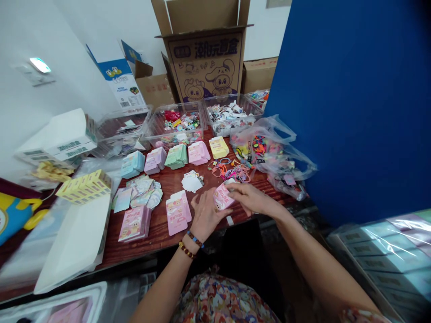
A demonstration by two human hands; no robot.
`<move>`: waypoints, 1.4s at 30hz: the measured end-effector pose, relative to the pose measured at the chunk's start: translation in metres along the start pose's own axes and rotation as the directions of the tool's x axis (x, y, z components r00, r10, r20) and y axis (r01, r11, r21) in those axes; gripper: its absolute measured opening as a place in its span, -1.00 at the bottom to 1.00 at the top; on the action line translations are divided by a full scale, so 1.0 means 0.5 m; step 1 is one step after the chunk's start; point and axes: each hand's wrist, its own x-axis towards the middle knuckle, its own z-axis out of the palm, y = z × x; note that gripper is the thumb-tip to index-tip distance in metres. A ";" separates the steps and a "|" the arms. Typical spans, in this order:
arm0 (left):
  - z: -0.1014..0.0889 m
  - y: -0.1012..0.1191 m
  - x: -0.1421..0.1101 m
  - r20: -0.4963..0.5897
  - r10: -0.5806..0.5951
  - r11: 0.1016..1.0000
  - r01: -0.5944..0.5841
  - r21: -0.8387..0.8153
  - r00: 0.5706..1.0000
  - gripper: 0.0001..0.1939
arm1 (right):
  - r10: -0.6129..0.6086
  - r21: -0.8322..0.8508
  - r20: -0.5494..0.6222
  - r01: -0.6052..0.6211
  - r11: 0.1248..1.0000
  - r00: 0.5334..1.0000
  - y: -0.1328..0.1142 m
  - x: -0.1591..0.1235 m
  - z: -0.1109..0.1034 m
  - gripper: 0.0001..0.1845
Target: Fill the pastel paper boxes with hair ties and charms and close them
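While the right hand (pixel 254 198) pinches a small pink paper box (pixel 223 195) between its fingers, the left hand (pixel 206 215) curls just beside the box, close against its lower corner; whether it is gripping too, I cannot tell. The box is held above the near part of a wooden surface (pixel 170 181), and beaded bracelets (pixel 190 241) circle the left wrist. Just left of that hand lie flat pink boxes (pixel 177 212), with a further pink stack (pixel 134 223) beyond them. White paper cutouts (pixel 192 181) sit farther out, and a tangle of coloured elastic bands (pixel 230 170) lies toward the right. Past these, a plastic bag (pixel 269 150) slumps at the right, and rows of pastel boxes (pixel 177 154) run across the far side beneath clear plastic trays (pixel 177 123).

The thin card could crease if the fingers squeeze unevenly, and the light box could slip from so narrow a hold and land near the surface's near edge. A careless sweep of the right forearm could also drag the elastic bands or nudge the neat stacks out of line.
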 end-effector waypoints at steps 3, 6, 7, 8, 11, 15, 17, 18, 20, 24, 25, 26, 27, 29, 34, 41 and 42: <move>0.001 -0.003 0.000 -0.013 -0.017 1.000 0.017 0.001 1.000 -0.21 | 0.031 0.100 -0.159 -0.015 0.995 0.987 -0.002 -0.009 -0.019 -0.62; 0.002 -0.004 0.001 -0.024 -0.016 1.000 0.016 -0.003 1.000 -0.21 | 0.021 0.105 -0.261 0.006 0.994 0.965 -0.001 -0.020 -0.024 -0.65; 0.002 -0.003 0.002 -0.028 -0.014 1.000 0.014 -0.003 0.999 -0.22 | 0.016 0.087 -0.253 0.006 0.996 0.967 0.000 -0.023 -0.019 -0.65; 0.003 -0.002 0.003 -0.033 -0.013 1.000 0.013 -0.001 0.999 -0.23 | 0.010 0.067 -0.222 0.005 0.998 0.975 0.001 -0.025 -0.012 -0.65; 0.005 0.002 0.005 -0.031 0.011 1.000 -0.011 0.008 0.999 -0.24 | -0.030 0.017 -0.121 0.032 0.999 0.992 0.002 -0.026 0.013 -0.64; 0.003 0.002 0.006 -0.024 0.012 1.000 -0.012 0.008 1.000 -0.26 | -0.020 0.070 -0.141 0.030 0.997 0.990 0.016 -0.016 0.001 -0.63; -0.001 -0.003 -0.001 -0.029 -0.024 1.000 0.024 -0.008 0.999 -0.31 | 0.006 0.116 -0.254 0.025 0.993 0.967 0.038 0.001 -0.043 -0.63; -0.001 -0.008 -0.006 -0.035 -0.038 0.999 0.037 -0.022 0.999 -0.36 | 0.018 0.099 -0.344 0.017 0.995 0.939 0.052 0.013 -0.075 -0.64; 0.004 -0.025 -0.021 -0.064 -0.060 0.996 0.056 -0.076 0.996 -0.37 | 0.034 -0.004 -0.541 -0.042 0.999 0.841 0.084 0.047 -0.149 -0.67; 0.033 -0.070 -0.055 -0.159 -0.160 0.967 0.123 -0.222 0.974 -0.29 | 0.103 -0.143 -0.699 -0.279 0.950 0.707 0.144 0.128 -0.283 -0.72; 0.040 -0.078 -0.060 -0.166 -0.192 0.957 0.148 -0.248 0.967 -0.29 | 0.117 -0.163 -0.697 -0.315 0.935 0.707 0.156 0.147 -0.302 -0.76; 0.046 -0.082 -0.063 -0.163 -0.204 0.953 0.158 -0.259 0.965 -0.29 | 0.132 -0.184 -0.692 -0.351 0.918 0.709 0.166 0.165 -0.314 -0.80; 0.050 -0.082 -0.063 -0.146 -0.205 0.951 0.161 -0.264 0.968 -0.31 | 0.150 -0.204 -0.687 -0.386 0.900 0.711 0.175 0.180 -0.320 -0.85; 0.055 -0.075 -0.056 -0.090 -0.175 0.955 0.146 -0.258 0.981 -0.36 | 0.181 -0.228 -0.680 -0.439 0.869 0.711 0.191 0.203 -0.321 -0.93; 0.079 -0.054 -0.023 -0.019 -0.096 0.974 0.090 -0.206 0.995 -0.38 | 0.237 -0.176 -0.671 -0.462 0.869 0.702 0.226 0.214 -0.319 -0.93; 0.098 -0.073 -0.023 -0.144 -0.055 0.999 0.054 -0.007 0.988 -0.28 | 0.305 0.110 -0.604 -0.301 0.947 0.737 0.230 0.181 -0.351 -0.86; 0.093 -0.073 -0.025 -0.141 -0.049 0.999 0.050 0.003 0.989 -0.27 | 0.309 0.154 -0.592 -0.271 0.950 0.745 0.225 0.176 -0.351 -0.83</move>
